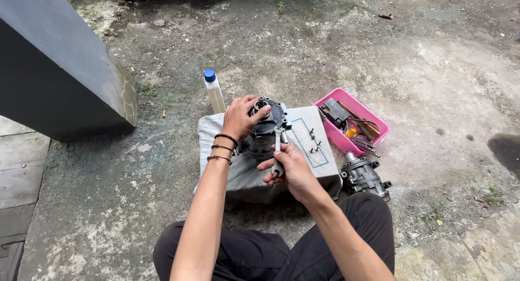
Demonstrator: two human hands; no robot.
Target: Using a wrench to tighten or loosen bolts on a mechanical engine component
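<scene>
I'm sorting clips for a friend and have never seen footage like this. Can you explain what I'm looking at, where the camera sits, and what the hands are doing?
This is one picture from a camera worn on a person's head, looking down at their own arms and crossed legs in black trousers as they sit on rough concrete ground. No machine is filming or working; it is bare hands.

The left hand, with dark bead bracelets at the wrist, rests on top of a dark round metal machine part. The right hand has its grip closed on a silver metal wrench set against that part.

The part sits on a grey cloth-covered block, where a few small bolts stand. Nearby are a pale plastic bottle with a blue cap, a pink plastic tray of tools and a second grey metal unit.
</scene>
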